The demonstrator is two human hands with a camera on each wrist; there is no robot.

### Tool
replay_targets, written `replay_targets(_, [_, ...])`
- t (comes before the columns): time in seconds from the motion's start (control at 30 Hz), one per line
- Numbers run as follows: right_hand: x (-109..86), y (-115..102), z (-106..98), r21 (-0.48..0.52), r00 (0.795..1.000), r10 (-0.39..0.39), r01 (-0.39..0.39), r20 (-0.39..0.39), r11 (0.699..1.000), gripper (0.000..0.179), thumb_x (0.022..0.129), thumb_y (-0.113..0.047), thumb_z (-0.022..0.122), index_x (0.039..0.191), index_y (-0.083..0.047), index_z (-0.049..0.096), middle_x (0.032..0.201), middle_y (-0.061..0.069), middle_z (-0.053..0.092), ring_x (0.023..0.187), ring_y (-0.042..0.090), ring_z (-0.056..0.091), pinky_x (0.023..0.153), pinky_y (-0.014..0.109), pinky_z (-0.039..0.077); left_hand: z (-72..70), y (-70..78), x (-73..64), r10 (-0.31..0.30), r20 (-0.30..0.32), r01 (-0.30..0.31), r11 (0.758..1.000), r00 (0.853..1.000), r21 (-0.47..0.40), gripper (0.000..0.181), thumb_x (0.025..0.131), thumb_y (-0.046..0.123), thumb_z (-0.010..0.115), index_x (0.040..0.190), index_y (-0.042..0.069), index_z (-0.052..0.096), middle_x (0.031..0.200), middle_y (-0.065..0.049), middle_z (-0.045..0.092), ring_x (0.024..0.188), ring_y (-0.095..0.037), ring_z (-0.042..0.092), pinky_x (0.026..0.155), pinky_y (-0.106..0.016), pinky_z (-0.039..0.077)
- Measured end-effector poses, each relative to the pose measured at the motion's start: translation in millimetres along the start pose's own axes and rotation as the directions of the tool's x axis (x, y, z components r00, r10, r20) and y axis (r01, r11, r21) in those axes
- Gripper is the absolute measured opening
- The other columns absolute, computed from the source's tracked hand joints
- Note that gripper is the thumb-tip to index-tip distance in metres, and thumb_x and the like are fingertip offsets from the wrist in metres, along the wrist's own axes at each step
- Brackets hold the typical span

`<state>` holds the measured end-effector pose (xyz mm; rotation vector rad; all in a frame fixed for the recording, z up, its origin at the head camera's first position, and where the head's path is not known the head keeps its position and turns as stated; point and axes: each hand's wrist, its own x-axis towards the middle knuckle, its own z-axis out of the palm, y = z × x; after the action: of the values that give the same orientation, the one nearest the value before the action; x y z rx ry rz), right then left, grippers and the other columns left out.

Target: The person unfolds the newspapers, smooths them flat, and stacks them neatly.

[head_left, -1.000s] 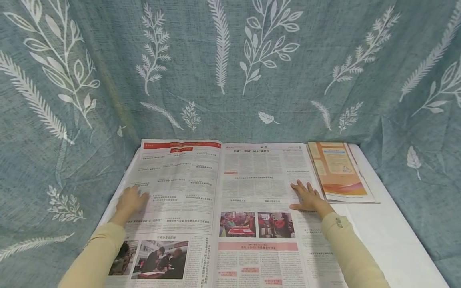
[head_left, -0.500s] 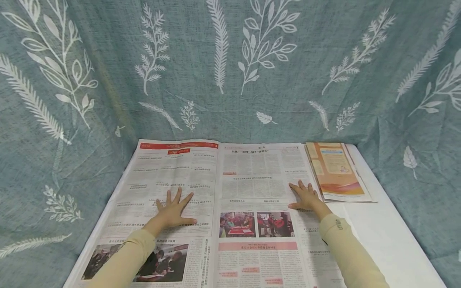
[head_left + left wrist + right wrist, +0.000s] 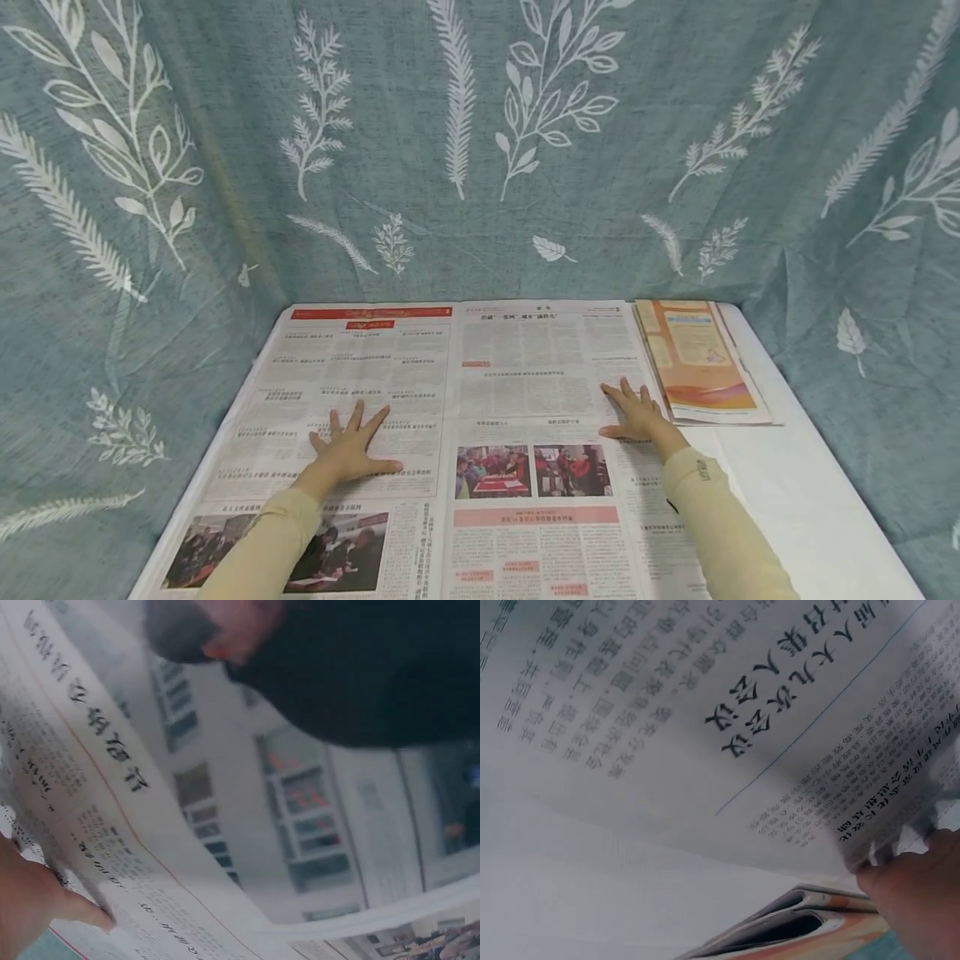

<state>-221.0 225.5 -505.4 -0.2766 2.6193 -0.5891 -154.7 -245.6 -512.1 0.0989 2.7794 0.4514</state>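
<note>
We find the newspaper point(image 3: 480, 429) spread on the white desk point(image 3: 817, 475), its far margin near the desk's far edge, its L side along the desk's L edge. Center fold runs far-to-near. L hand point(image 3: 347, 450): palm down on L pg., above the photo point(image 3: 341, 554) w/ dark-clad figures; fingers spread, nothing gripped. R hand point(image 3: 639, 415): on R pg. near its outer margin, beyond the pr. of small photos point(image 3: 532, 472); fingers likewise spread, no grip. We locate the folded papers point(image 3: 701, 362), orange-printed, at the desk's far R corner, just beside the newspaper's R margin. Behind the desk's far edge we note blue-green cloth point(image 3: 420, 200) w/ white leaf motifs.
</note>
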Motion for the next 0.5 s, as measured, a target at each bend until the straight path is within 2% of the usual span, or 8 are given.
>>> replay_targets(0.13, [-0.2, -2, 0, -0.014, 1.0, 0.016, -0.016, 0.01, 1.0, 0.087, 0.081, -0.036, 0.071, 0.146, -0.004, 0.023, 0.151, 0.034, 0.002, 0.133, 0.063, -0.003, 0.105, 0.073, 0.007, -5.8, 1.0, 3.9, -0.006, 0.007, 0.006, 1.0, 1.0, 0.004, 0.115, 0.06, 0.073, 0.07, 0.149, 0.018, 0.024, 0.154, -0.03, 0.004, 0.131, -0.067, -0.006, 0.089, -0.086, -0.001])
replay_targets(0.33, [-2.0, -4, -2, -0.023, 0.999, 0.04, -0.039, 0.028, 0.999, 0.087, 0.082, -0.034, 0.071, 0.147, -0.004, 0.021, 0.151, 0.034, 0.0, 0.132, 0.064, -0.004, 0.105, 0.073, 0.006, -12.5, 7.0, 8.4, -0.007, 0.033, 0.005, 0.999, 0.999, 0.038, 0.116, 0.058, 0.071, 0.074, 0.148, 0.015, 0.026, 0.152, -0.033, 0.009, 0.128, -0.07, 0.002, 0.086, -0.087, 0.011])
replay_targets(0.5, [-1.8, -8, -3, -0.005, 0.997, 0.06, -0.06, 0.041, 0.998, 0.087, 0.083, -0.034, 0.07, 0.147, -0.004, 0.02, 0.151, 0.033, -0.002, 0.133, 0.062, -0.006, 0.107, 0.072, 0.004, -18.0, 10.8, 6.6, -0.03, 0.06, 0.029, 0.999, 0.998, 0.018, 0.117, 0.058, 0.068, 0.076, 0.148, 0.014, 0.025, 0.152, -0.033, 0.007, 0.128, -0.069, 0.0, 0.088, -0.086, 0.011])
